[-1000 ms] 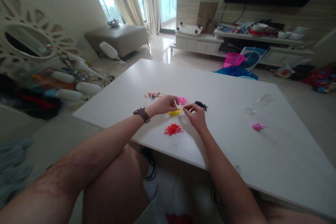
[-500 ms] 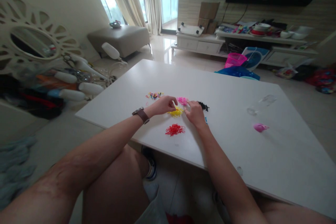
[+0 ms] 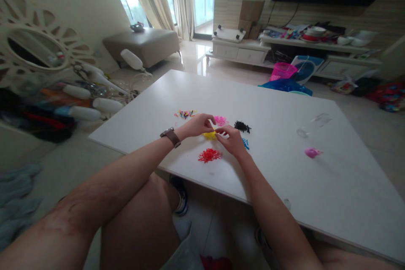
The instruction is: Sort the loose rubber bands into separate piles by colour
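Note:
Over a pile of small yellow rubber bands (image 3: 209, 136), my left hand (image 3: 202, 125) is closed in a pinch, with a tiny rubber band at its fingertips. My right hand (image 3: 230, 138) comes in from the other side, its thumb and forefinger drawn together close to the left fingertips. What the right fingers hold is too small to make out. Pink rubber bands (image 3: 220, 121) lie just beyond the hands, and red rubber bands (image 3: 209, 155) nearer the table's front edge. Black rubber bands (image 3: 242, 126) and partly hidden blue ones (image 3: 246, 144) are right of my right hand.
Mixed-colour bands (image 3: 186, 114) lie left of my left hand on the white table (image 3: 268, 185). A clear plastic bottle-like container (image 3: 303, 132) and a small pink object (image 3: 312, 152) are at the right. A white lamp stand (image 3: 104, 80) is close to the table's left edge.
My right hand has moved from the pink pile's edge to the left hand's fingertips, its fingers closing. More of the black and blue piles shows. The left hand stays nearly in place.

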Tool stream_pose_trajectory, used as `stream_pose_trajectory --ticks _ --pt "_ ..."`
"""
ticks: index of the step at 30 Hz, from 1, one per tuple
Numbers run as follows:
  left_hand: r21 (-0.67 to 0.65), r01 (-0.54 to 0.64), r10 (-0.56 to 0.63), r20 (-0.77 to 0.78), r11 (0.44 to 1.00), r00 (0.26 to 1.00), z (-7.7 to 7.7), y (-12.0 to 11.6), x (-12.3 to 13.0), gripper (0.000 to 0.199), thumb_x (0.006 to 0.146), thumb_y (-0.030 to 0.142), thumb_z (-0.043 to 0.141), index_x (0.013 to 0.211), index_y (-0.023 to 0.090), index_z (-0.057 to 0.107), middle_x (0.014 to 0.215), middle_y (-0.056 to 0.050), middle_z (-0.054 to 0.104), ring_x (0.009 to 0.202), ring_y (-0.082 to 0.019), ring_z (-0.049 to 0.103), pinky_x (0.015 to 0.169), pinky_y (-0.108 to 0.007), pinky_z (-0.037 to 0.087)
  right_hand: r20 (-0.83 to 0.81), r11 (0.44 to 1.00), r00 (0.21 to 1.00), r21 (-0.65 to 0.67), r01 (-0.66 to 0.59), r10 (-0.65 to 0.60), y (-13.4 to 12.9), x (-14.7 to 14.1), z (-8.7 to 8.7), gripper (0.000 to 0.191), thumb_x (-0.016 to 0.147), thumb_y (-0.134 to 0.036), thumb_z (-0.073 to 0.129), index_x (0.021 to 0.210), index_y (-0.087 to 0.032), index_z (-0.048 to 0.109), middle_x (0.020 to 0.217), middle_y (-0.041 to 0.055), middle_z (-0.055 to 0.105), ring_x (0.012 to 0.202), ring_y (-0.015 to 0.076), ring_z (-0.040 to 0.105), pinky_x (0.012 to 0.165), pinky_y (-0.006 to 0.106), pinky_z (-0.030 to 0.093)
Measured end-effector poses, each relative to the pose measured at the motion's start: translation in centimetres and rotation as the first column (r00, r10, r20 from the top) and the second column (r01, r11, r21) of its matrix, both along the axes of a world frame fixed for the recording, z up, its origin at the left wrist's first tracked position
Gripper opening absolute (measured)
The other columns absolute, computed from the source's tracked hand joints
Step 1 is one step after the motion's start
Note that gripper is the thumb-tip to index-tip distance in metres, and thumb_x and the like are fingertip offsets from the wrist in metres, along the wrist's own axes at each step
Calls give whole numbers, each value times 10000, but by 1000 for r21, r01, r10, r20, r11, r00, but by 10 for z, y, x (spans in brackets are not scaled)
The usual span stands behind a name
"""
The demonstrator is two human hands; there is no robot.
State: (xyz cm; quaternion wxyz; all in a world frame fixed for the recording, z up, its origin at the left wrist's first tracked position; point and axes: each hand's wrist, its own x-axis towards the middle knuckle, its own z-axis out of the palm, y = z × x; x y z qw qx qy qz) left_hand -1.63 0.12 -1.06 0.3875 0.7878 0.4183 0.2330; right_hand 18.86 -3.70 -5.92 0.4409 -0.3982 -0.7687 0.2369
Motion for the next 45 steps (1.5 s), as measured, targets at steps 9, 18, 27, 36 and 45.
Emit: stream_pose_trajectory --ticks 9,18,27,36,45 --pt "27 -40 41 -33 999 999 3 3 -2 162 811 248 701 930 139 709 752 -57 759 672 -156 701 589 -219 486 45 984 998 -173 -45 53 1 11 4 100 750 -134 621 746 -179 711 708 9 699 649 132 599 664 259 461" --pt "1 -626 624 89 780 777 4 30 -62 163 764 163 649 913 119 699 801 -93 760 674 -169 706 623 -249 518 90 775 901 -550 -311 425 -4 25 9 113 709 -151 564 691 -171 673 640 -22 605 616 108 520 572 228 363" --pt "65 -751 753 -120 657 647 -19 37 -96 191 750 221 701 904 132 770 870 -106 772 793 -192 699 679 -260 496 129 824 922 -505 -257 366 -6 20 5 137 723 -180 617 787 -177 738 645 -14 638 614 111 547 571 225 373" --pt "242 -589 636 -338 771 694 -45 42 -95 364 719 151 683 1061 172 806 1061 -110 751 894 -218 677 858 -282 513 78 913 968 -359 -196 239 -7 17 7 114 764 -200 633 819 -164 726 607 -29 593 570 100 505 577 231 369" --pt "248 -607 653 -368 755 662 -55 42 -94 340 703 248 719 1030 207 804 1062 -97 745 942 -235 653 808 -274 481 102 920 967 -345 -184 232 -9 16 9 100 778 -189 644 805 -167 737 619 -24 623 581 98 518 591 232 367"
